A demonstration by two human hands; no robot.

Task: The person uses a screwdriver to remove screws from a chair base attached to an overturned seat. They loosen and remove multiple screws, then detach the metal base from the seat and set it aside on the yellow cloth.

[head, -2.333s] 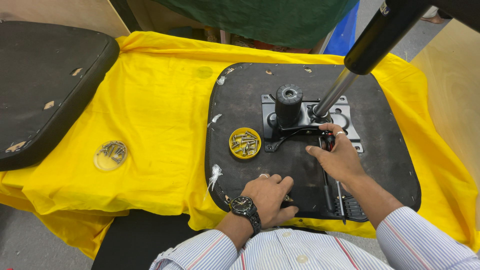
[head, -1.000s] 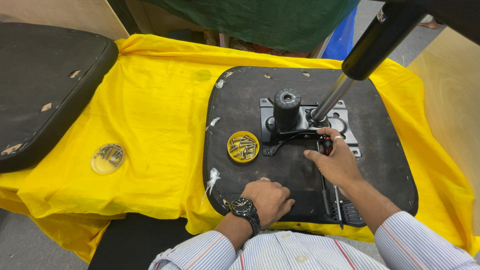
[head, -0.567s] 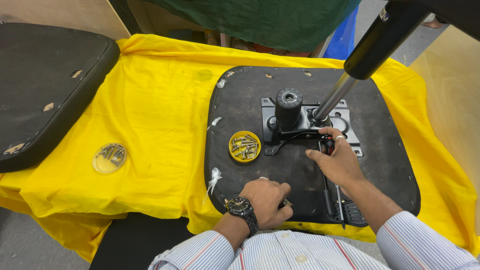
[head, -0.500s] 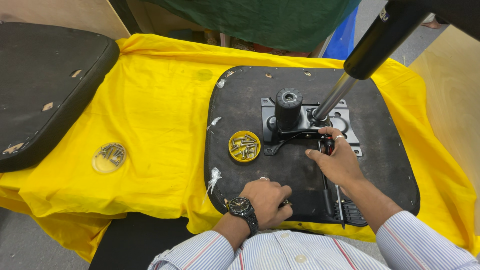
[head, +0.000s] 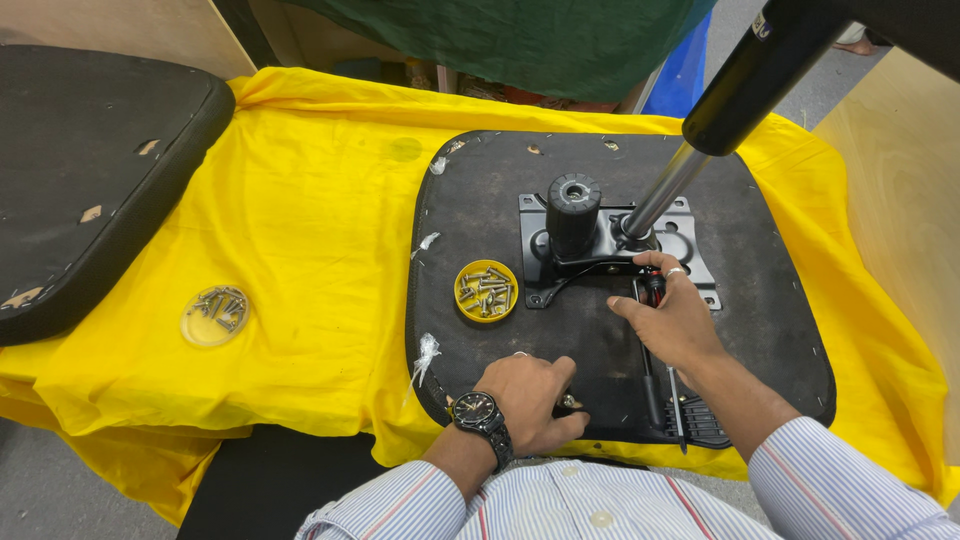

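A round yellow lid [head: 486,291], filled with loose silver screws, is set on the black underside of an upturned seat pad [head: 770,300], just left of the black metal mounting plate [head: 690,245]; a second container, a shallow clear round dish [head: 216,315] also holding screws, is seen well apart to the left on the yellow cloth [head: 320,230]. A small label is visible near the top of the black gas cylinder [head: 745,75], which slopes up and to the right from a silver rod seated in the plate; its details are too small to be told. The right hand [head: 672,322] is closed around the red-and-black handle of a screwdriver [head: 654,287] at the plate's near edge, beside a black knob [head: 574,210] standing upright on the plate. The left hand [head: 528,400], a watch on its wrist, is laid near the seat pad's front edge, its fingers curled narrowly about a small metal piece [head: 570,402], most likely a screw. A black lever [head: 652,385] is seen running from the plate toward the near edge. The seat pad's right edge lies close to a plywood panel [head: 900,170]. Open yellow cloth is left between the seat pad and another black cushion [head: 90,150] at the far left, with only the clear dish lying there.
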